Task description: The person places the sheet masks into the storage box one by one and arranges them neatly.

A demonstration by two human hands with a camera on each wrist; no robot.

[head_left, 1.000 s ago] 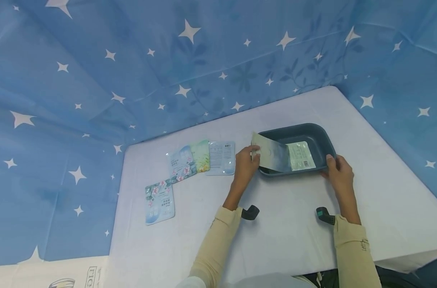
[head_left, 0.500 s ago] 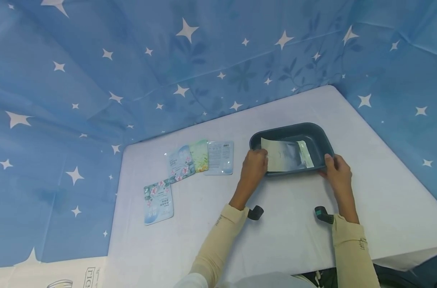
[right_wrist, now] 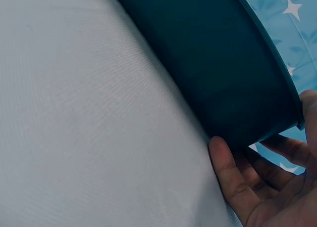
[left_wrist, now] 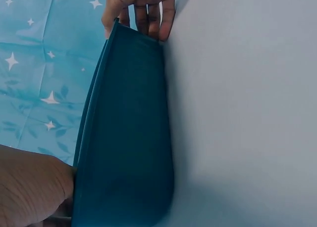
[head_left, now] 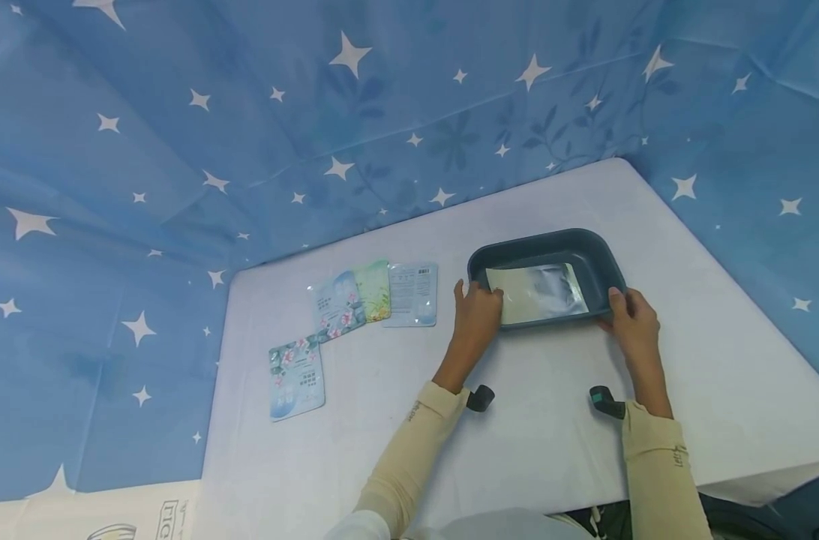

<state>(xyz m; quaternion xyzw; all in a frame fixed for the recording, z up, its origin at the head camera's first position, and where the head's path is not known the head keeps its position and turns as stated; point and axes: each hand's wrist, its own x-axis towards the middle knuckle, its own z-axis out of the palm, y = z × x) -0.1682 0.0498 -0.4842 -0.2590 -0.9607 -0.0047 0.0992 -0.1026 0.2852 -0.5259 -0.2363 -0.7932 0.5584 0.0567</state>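
Observation:
A dark teal tray point(head_left: 592, 262) stands on the white-covered table. Inside it lies a pale, shiny flat sachet point(head_left: 534, 292), like a sheet mask packet. A narrow green edge at its right end seems to belong to another sachet beneath. My left hand point(head_left: 477, 315) reaches over the tray's front left corner and holds the sachet's left end with curled fingers; the fingertips are hidden. At the front right corner my right hand point(head_left: 635, 326) grips the tray, thumb at the rim and fingers point(right_wrist: 230, 172) below, as the right wrist view shows.
Left of the tray lie several flat sachets: a blue one with printed text point(head_left: 412, 295), a green one point(head_left: 374, 291), a flowered blue one point(head_left: 340, 307) and another flowered one point(head_left: 297, 379) nearer the front. A blue starry curtain point(head_left: 382, 112) hangs behind the table.
My left hand has moved right and lowered the sachet flat into the tray, covering most of the green printed sachet seen there earlier. My right hand has stayed on the tray corner.

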